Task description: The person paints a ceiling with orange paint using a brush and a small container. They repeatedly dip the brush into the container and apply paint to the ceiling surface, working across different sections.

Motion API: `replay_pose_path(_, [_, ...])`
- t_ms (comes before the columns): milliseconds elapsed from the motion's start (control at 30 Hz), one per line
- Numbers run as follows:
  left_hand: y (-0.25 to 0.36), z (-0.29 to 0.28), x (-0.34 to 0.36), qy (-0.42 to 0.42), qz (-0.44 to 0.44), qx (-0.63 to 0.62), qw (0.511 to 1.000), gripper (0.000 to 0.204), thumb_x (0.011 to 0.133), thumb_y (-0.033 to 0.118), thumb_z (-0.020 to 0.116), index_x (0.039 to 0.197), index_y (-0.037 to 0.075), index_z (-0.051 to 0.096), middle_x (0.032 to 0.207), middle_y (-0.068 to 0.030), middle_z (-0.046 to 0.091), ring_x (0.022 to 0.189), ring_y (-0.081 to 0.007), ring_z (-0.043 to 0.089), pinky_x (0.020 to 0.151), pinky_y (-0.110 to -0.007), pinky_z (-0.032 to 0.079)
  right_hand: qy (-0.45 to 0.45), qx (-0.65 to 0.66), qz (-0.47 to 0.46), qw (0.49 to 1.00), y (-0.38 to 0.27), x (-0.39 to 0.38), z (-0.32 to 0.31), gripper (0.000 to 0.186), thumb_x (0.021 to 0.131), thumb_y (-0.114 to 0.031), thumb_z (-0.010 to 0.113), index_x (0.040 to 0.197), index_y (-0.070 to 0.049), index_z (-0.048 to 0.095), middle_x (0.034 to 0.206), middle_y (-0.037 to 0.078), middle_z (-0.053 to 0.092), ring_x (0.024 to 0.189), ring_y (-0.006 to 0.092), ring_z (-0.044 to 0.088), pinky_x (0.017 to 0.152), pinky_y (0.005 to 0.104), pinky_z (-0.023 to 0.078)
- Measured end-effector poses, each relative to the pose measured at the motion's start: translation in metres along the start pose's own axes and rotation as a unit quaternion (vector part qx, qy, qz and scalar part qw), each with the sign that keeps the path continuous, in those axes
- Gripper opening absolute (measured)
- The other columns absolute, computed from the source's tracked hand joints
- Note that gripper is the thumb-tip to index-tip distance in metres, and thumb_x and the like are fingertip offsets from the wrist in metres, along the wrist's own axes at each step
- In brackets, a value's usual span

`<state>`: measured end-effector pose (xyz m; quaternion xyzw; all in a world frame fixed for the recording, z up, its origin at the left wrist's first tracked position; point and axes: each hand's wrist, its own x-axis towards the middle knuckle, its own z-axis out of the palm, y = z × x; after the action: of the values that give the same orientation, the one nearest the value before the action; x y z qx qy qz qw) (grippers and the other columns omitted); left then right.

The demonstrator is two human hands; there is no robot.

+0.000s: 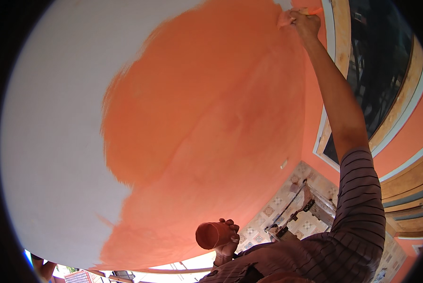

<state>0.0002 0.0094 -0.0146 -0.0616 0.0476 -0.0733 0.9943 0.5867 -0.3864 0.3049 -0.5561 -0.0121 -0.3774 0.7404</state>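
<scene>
A wall [56, 118] fills most of the view, pale grey-white at the left and painted orange across the middle and right. Brush streaks mark the edge of the orange patch. My right arm is raised, and my right hand [307, 24] is closed around what looks like a paintbrush [310, 11] at the top of the wall, beside the corner. Its bristles are too small and blurred to make out well. Low in front of my body, my left hand [229, 239] grips a reddish-brown cup [214, 235] with its mouth facing left. What the cup contains is unclear.
Right of the corner is a dark window [379, 61] in a wooden frame, close to my raised arm. A small white wall plate [284, 163] sits on the painted wall. Below lie patterned floor tiles [263, 231] and a dark metal-framed object [291, 217].
</scene>
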Motion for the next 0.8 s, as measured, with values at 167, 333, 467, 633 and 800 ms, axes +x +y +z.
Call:
replay_pose_path(167, [-0.007, 0.004, 0.01, -0.003, 0.001, 0.006, 1.0, 0.055, 0.094, 0.041, 0.077, 0.139, 0.013, 0.063, 0.135, -0.0097, 0.057, 0.128, -0.0275, 0.053, 0.092, -0.048, 0.056, -0.129, 0.313, -0.111, 0.934, -0.025, -0.06, 0.032, 0.007, 0.089, 0.002, 0.074, 0.095, -0.001, 0.073, 0.091, 0.009, 0.075, 0.079, 0.0185, 0.072, 0.068, 0.0323, 0.061])
replay_pose_path(333, [-0.002, 0.004, 0.006, -0.027, -0.002, 0.022, 0.999, 0.055, 0.095, 0.041, 0.075, 0.14, 0.012, 0.063, 0.136, -0.0111, 0.057, 0.13, -0.0285, 0.053, 0.093, -0.05, 0.057, 0.104, 0.239, -0.048, 0.964, 0.01, -0.09, 0.008, 0.006, 0.088, 0.002, 0.078, 0.089, -0.001, 0.073, 0.091, 0.004, 0.075, 0.082, 0.0145, 0.071, 0.072, 0.0311, 0.058])
replay_pose_path(467, [0.003, -0.01, -0.006, -0.037, 0.009, 0.025, 0.999, 0.054, 0.096, 0.041, 0.074, 0.14, 0.011, 0.063, 0.137, -0.0123, 0.057, 0.131, -0.0295, 0.053, 0.095, -0.051, 0.057, 0.067, 0.132, -0.156, 0.977, 0.007, -0.1, 0.014, 0.005, 0.092, -0.001, 0.079, 0.093, -0.004, 0.075, 0.096, 0.002, 0.076, 0.086, 0.0133, 0.071, 0.08, 0.0295, 0.058])
replay_pose_path(633, [0.004, -0.008, -0.005, -0.03, 0.02, 0.014, 0.999, 0.056, 0.095, 0.041, 0.075, 0.141, 0.011, 0.063, 0.137, -0.0123, 0.057, 0.131, -0.0298, 0.053, 0.095, -0.051, 0.057, -0.224, 0.176, -0.262, 0.922, -0.044, -0.214, 0.064, 0.008, 0.097, 0.002, 0.074, 0.098, -0.006, 0.074, 0.103, 0.003, 0.077, 0.102, 0.0144, 0.074, 0.088, 0.0301, 0.061])
replay_pose_path(800, [-0.004, 0.009, 0.01, -0.046, -0.009, 0.026, 0.999, 0.056, 0.095, 0.04, 0.075, 0.141, 0.011, 0.063, 0.139, -0.0124, 0.056, 0.131, -0.0303, 0.053, 0.095, -0.051, 0.058, -0.438, 0.18, -0.284, 0.834, -0.087, -0.295, 0.06, 0.005, 0.095, -0.006, 0.079, 0.096, -0.008, 0.075, 0.103, 0.005, 0.077, 0.096, 0.0145, 0.073, 0.082, 0.0294, 0.059])
